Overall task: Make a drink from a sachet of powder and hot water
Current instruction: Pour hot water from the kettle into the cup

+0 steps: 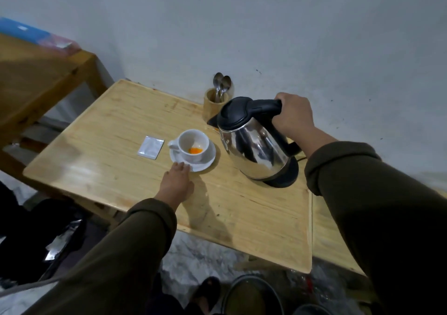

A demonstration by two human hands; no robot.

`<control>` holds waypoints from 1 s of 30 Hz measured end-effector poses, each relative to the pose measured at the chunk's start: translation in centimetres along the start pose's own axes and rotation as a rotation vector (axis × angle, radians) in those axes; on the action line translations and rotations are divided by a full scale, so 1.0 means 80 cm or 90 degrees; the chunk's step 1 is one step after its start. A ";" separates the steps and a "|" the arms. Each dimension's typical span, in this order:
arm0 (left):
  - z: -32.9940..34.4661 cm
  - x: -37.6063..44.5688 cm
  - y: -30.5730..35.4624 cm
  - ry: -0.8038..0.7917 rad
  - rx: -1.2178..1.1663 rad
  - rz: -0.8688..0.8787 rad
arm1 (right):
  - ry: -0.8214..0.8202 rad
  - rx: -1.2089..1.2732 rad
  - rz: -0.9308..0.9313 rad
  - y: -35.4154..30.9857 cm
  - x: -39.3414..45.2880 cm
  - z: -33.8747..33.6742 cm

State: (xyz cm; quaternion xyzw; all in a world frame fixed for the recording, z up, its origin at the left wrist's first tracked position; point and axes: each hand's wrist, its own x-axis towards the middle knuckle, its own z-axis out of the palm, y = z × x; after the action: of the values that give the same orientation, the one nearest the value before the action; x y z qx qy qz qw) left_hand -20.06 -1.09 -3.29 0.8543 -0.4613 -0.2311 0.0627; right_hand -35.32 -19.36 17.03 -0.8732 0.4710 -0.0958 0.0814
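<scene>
The wooden table (125, 159) carries everything; its right edge is partly hidden behind my right sleeve. The steel kettle (254, 145) with black lid and handle is tilted toward the cup near the back right corner, its lower rim on or just above the black base (283, 181), which it mostly covers. My right hand (294, 118) is curled round the handle; the fingertips are hidden behind it. My left hand (177, 184) lies flat, fingers straight, tips touching the saucer's near rim. The white saucer (208, 162) sits mid-table with the white cup (192, 149) on it, orange powder (195, 150) at the bottom. The silver sachet (150, 147) lies flat just left of the saucer; no print readable. Spoons in a wooden holder (214, 104) stand at the back edge
</scene>
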 end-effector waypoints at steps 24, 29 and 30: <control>-0.019 0.005 -0.002 0.146 -0.408 -0.139 | -0.094 -0.159 -0.045 -0.050 0.006 0.007; -0.026 0.015 -0.009 0.132 -0.412 -0.136 | -0.102 -0.182 -0.042 -0.055 0.008 0.009; -0.028 0.018 -0.009 0.130 -0.406 -0.136 | -0.104 -0.186 -0.042 -0.055 0.009 0.010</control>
State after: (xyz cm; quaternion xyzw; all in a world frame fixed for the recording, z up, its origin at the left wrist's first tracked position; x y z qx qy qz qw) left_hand -17.86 -2.07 -2.00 0.8537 -0.2655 -0.2823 0.3478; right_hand -31.17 -17.52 17.38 -0.8956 0.4428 0.0422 -0.0114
